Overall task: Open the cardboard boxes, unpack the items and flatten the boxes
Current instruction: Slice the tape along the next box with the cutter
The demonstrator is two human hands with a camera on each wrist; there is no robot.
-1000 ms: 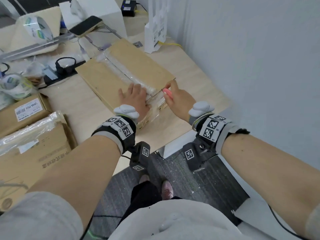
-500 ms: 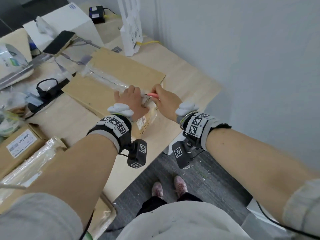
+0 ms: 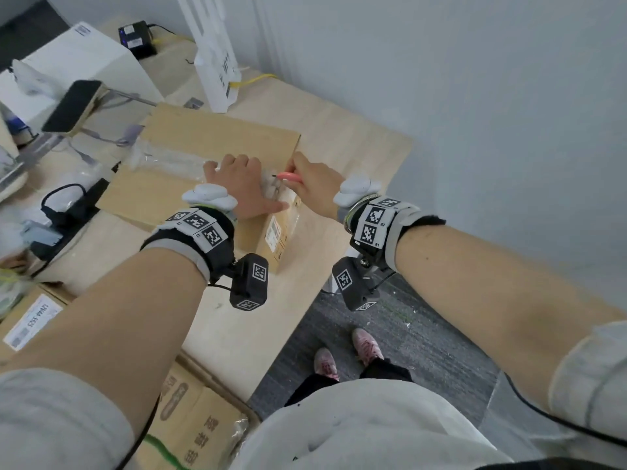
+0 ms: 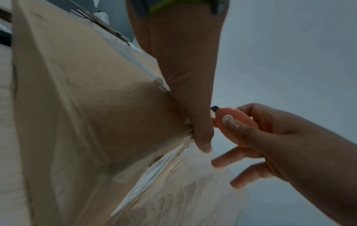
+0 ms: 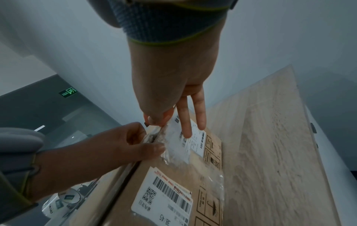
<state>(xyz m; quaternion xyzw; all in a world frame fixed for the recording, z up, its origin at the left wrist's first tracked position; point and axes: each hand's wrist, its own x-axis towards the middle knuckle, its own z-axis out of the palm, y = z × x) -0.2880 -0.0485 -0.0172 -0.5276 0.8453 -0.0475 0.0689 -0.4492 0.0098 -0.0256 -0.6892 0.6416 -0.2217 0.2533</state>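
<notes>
Cutting step: the tape on the cardboard box (image 3: 203, 157) is about to be slit at its near end; the flaps are not yet open.
Far left: more cardboard boxes (image 3: 30, 320) wait at the table's left edge, one with a white label, so the task looks early.
Power strip: a black strip with a cable (image 3: 64, 212) lies just left of the box on the wooden table (image 3: 356, 137).
Box position: it lies flat on the table near the right corner, clear tape (image 3: 169, 161) running along the top seam and down the near end over the shipping labels (image 5: 164, 197).
Left hand: the left hand (image 3: 242, 184) lies on the box top at the near end, fingers spread and fairly straight, thumb over the top edge; it presses rather than grips.
What changed: a second ago the right hand held the cutter off the near right edge of the box; half a second ago it had come in to the seam, and now the blade tip sits right by the left thumb.
Cutter: an orange cutter (image 4: 233, 120), short dark blade out, pointing at the seam.
Right hand: the right hand (image 3: 314, 179) pinches the cutter between thumb and index finger, the other fingers loosely extended.
Meaning: the cut seems set to begin, and the blade is very close to the bracing thumb, which looks like the main risk.
Right side: bare table, then the grey wall (image 3: 475, 96).
</notes>
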